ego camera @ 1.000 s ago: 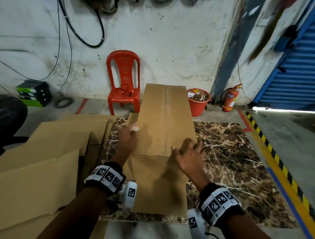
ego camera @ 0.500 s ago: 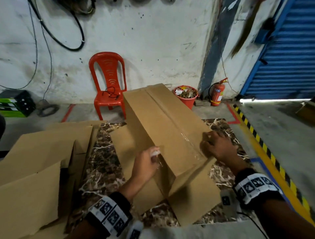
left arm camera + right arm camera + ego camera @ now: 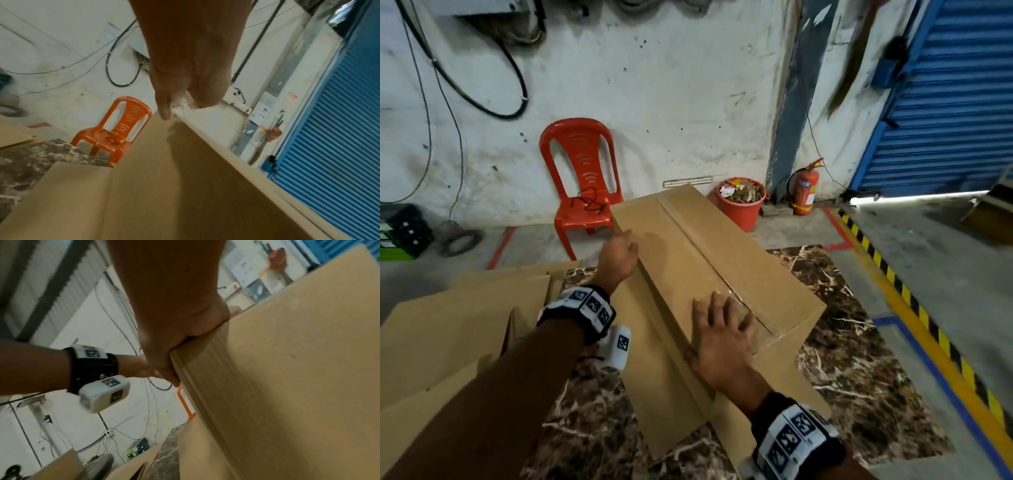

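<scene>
A long brown cardboard box lies on the marble table, angled away to the left, with clear tape along its top seam. My left hand is at the box's upper left edge, fingers curled over it. In the left wrist view the left hand has its thumb down the side of the box, and a small white bit shows between thumb and fingers. My right hand lies flat on the top near the near end, fingers spread. In the right wrist view its palm presses the box's edge.
Flat cardboard sheets are piled on the left of the table. Behind stand a red plastic chair, a red bucket of scraps and a fire extinguisher. A yellow-black floor stripe and a blue shutter are to the right.
The box has swung round and now lies lower and angled. My left hand moved from the near end to the far left edge. My right hand came from the right side to the near top.
</scene>
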A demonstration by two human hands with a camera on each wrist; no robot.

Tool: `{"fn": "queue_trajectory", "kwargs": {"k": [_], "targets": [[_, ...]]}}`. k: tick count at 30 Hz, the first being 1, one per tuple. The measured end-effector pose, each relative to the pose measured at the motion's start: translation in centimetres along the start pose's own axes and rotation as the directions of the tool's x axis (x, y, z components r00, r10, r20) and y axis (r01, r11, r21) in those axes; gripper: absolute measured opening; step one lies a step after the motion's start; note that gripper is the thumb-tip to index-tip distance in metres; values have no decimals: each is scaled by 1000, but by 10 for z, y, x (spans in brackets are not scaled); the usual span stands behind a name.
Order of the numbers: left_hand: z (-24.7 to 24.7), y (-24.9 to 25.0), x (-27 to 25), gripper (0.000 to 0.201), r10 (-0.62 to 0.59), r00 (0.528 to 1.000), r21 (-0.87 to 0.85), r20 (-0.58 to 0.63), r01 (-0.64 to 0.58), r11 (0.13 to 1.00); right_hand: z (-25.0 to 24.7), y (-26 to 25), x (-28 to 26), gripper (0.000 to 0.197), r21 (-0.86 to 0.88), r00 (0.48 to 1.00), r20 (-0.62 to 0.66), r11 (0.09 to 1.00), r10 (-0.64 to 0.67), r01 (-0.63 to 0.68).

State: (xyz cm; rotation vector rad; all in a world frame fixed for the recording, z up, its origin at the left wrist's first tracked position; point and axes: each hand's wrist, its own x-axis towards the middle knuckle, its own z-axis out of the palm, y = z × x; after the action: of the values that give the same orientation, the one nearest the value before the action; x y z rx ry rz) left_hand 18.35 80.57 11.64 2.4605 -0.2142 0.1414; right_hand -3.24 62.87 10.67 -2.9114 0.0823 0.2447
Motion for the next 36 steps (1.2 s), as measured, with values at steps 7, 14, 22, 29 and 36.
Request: {"fn": "queue_trajectory", "kwargs": {"k": [7, 14, 22, 29, 36], "targets": [[7, -14, 63, 47, 53, 999, 198, 2, -53, 979, -9, 71, -9, 94, -77, 990, 20, 987, -138, 139], [18, -16, 45, 56, -66, 996, 186, 67, 52, 981, -30, 172, -20, 93, -85, 977, 59, 974, -206, 211], [4, 35, -81, 21, -254, 962, 166, -97, 267, 949, -40, 216, 4, 76, -65, 982, -101, 984, 158, -165], [33, 50, -173, 22, -335, 901, -44, -274, 337, 941, -22, 218, 59, 50, 64, 963, -200, 983, 183, -173], [64, 91, -236, 20, -300, 904, -137, -303, 270, 953, -33, 242, 99, 36, 2, 972, -232, 999, -43, 45]]}}
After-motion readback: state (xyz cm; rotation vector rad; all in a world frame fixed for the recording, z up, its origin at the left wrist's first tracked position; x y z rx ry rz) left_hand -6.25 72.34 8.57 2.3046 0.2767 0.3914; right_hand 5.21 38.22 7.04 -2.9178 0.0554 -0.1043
